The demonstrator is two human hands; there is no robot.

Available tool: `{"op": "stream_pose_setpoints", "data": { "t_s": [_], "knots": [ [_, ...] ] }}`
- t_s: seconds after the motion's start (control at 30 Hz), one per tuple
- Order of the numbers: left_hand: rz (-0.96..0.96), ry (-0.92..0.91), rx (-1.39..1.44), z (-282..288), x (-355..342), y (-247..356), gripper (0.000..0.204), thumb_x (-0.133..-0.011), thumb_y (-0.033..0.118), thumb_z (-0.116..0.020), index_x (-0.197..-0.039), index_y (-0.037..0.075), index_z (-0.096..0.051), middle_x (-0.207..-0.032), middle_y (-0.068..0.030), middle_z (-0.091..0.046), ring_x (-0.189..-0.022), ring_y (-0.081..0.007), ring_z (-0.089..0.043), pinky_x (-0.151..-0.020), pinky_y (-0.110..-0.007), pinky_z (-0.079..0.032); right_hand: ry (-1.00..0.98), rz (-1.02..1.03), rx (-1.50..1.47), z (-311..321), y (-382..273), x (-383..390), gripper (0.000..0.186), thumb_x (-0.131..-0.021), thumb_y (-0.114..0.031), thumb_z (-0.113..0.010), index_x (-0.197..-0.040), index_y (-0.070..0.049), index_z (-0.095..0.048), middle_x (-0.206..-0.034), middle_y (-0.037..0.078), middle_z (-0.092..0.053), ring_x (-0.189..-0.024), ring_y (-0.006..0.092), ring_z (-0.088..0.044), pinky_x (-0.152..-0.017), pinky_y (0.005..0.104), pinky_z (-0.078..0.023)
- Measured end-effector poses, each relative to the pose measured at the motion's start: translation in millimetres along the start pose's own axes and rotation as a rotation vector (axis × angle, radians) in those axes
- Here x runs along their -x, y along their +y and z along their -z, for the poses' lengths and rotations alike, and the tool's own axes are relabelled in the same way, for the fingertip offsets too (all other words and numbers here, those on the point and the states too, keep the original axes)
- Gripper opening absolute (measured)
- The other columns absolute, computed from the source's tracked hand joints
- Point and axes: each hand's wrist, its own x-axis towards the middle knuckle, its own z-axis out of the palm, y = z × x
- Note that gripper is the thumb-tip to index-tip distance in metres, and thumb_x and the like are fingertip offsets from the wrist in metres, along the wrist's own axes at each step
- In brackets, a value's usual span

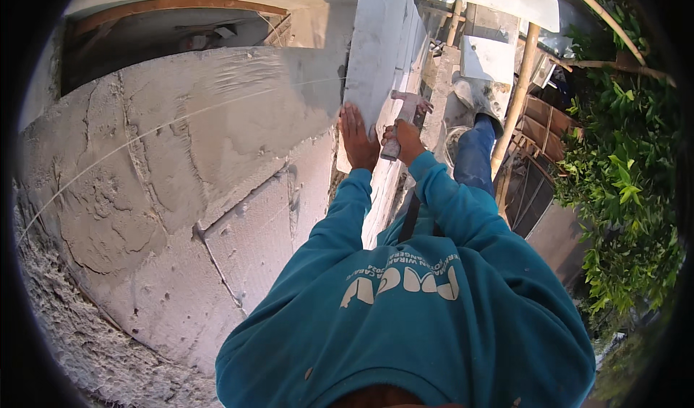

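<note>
Lays left hand [358, 139] open and flat on pale aerated-concrete block [376, 50]; grips dusty hammer [408, 105] in closed right hand [407, 140], just beside block. Wears teal sweatshirt [408, 339].

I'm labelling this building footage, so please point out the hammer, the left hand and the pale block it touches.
Hammer [408, 103]: head view, on the hammer's head.
Left hand [358, 139]: head view, on the back of the hand.
Pale block [376, 53]: head view, on its wide face, beyond the fingertips.
</note>
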Motion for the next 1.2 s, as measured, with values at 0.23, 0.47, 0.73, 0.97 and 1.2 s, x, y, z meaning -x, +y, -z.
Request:
{"op": "stream_pose_setpoints", "data": {
  "t_s": [0.23, 0.47, 0.73, 0.97, 1.2],
  "knots": [
    [0.028, 0.001, -0.014, 3.1, -3.5, 4.2, 0.073, -0.086, 0.014, -0.061, -0.148, -0.001, -0.028, -0.156, -0.0196, -0.026, -0.144, -0.0374, -0.024, -0.118, -0.050, -0.021, -0.033, -0.072, 0.074, 6.8, -17.7, -3.0, 0.008, -0.092, -0.013, -0.048, -0.096, -0.006, -0.045, -0.074, 0.009, -0.051, -0.057, 0.0223, -0.053, -0.048, 0.0427, -0.048],
    [0.002, 0.059, 0.003, -7.3, -8.4, 0.6, 0.068, -0.086, 0.015, -0.060, -0.146, -0.002, -0.033, -0.154, -0.0211, -0.029, -0.143, -0.0394, -0.027, -0.118, -0.051, -0.022, -0.051, -0.070, 0.113, -5.0, -18.1, 3.0, 0.010, -0.091, -0.011, -0.046, -0.098, -0.006, -0.041, -0.075, 0.010, -0.051, -0.055, 0.0210, -0.052, -0.047, 0.0422, -0.048],
    [-0.006, 0.036, -0.059, -5.5, -2.9, -0.8, 0.071, -0.086, 0.018, -0.062, -0.147, -0.003, -0.030, -0.155, -0.0201, -0.028, -0.143, -0.0391, -0.026, -0.118, -0.050, -0.023, -0.043, -0.060, 0.089, 0.9, -9.0, 7.1, 0.006, -0.090, -0.009, -0.046, -0.095, -0.008, -0.043, -0.076, 0.010, -0.050, -0.054, 0.0231, -0.051, -0.049, 0.0449, -0.046],
    [-0.053, 0.077, -0.029, -12.4, -6.3, -11.6, 0.070, -0.086, 0.018, -0.061, -0.146, -0.003, -0.032, -0.155, -0.0196, -0.028, -0.143, -0.0390, -0.026, -0.118, -0.050, -0.023, -0.310, 0.282, 0.212, 3.8, 21.9, -0.5, 0.009, -0.092, -0.011, -0.046, -0.097, -0.005, -0.043, -0.079, 0.011, -0.051, -0.060, 0.0253, -0.052, -0.056, 0.0450, -0.046],
    [-0.039, 0.088, -0.006, -6.8, -7.0, -8.0, 0.067, -0.087, 0.018, -0.059, -0.146, -0.002, -0.034, -0.155, -0.0201, -0.029, -0.142, -0.0394, -0.027, -0.117, -0.050, -0.023, -0.114, 0.019, -0.145, 7.6, 15.8, -2.9, 0.010, -0.091, -0.011, -0.045, -0.098, -0.004, -0.042, -0.078, 0.011, -0.051, -0.057, 0.0242, -0.053, -0.049, 0.0456, -0.048]
  ]
}}
